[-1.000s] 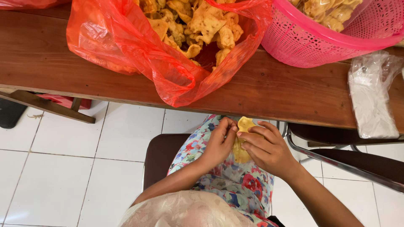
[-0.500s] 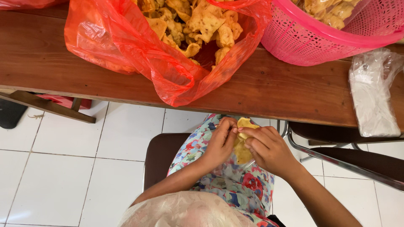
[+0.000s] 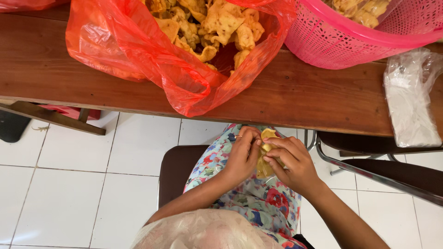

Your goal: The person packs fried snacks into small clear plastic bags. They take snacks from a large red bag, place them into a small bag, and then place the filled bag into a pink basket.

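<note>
Head view: the left hand (image 3: 242, 154) and the right hand (image 3: 291, 162) meet above the lap, over a floral garment (image 3: 258, 203). Both sets of fingers are curled closed around a small clear packet of yellow crackers (image 3: 265, 159), which sits between the two hands, just below the edge of the wooden table (image 3: 286, 94). On the table rest a red plastic bag (image 3: 138, 50) open on loose yellow crackers (image 3: 217, 23), a pink basket (image 3: 350, 41), and a stack of clear bags (image 3: 410, 101). A brown chair seat (image 3: 177, 168) shows beneath.
</note>
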